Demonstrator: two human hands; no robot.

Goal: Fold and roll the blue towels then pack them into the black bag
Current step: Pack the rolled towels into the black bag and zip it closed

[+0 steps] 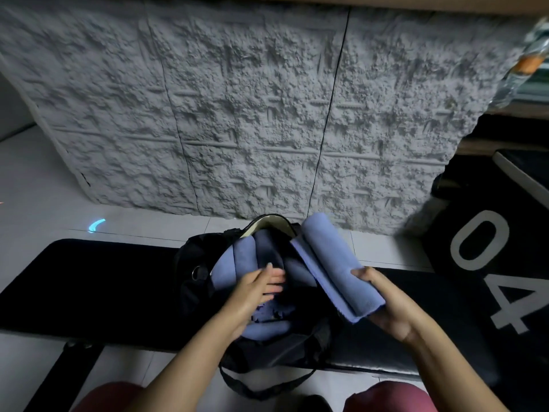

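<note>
My right hand [386,304] grips a blue roll [329,263] by its near end, fingers curled under it and thumb on top. The roll is tilted, its far end pointing up and away over the right rim of the bag [190,289], and its loose outer flap hangs along its left side. My left hand [261,288] is flat, fingers straight and close together, and rests on the towels [234,263] already lying in the bag. I can make out several blue rolls packed side by side there, some in shadow, and one lies across the near side under my left wrist; how many there are in all I cannot tell. The black bag stands open at about the middle of the bench [89,281], reaching from the far edge to the near edge, with its pale-lined flap standing up at the far side. A metal ring [196,273] shows on its left side, and a strap [267,388] loops down over the bench's near edge between my knees [395,396], which are in dark red cloth. The bench is black, padded and long, and stands on a pale tiled floor [44,188] where a small cyan glint [96,226] shows beyond the far edge. Behind stands a rough grey wall [237,114] of textured panels. To the right a black pad [481,248] bears a large grey "04", and at the top right corner a blurred bottle [523,60] with an orange band leans.
</note>
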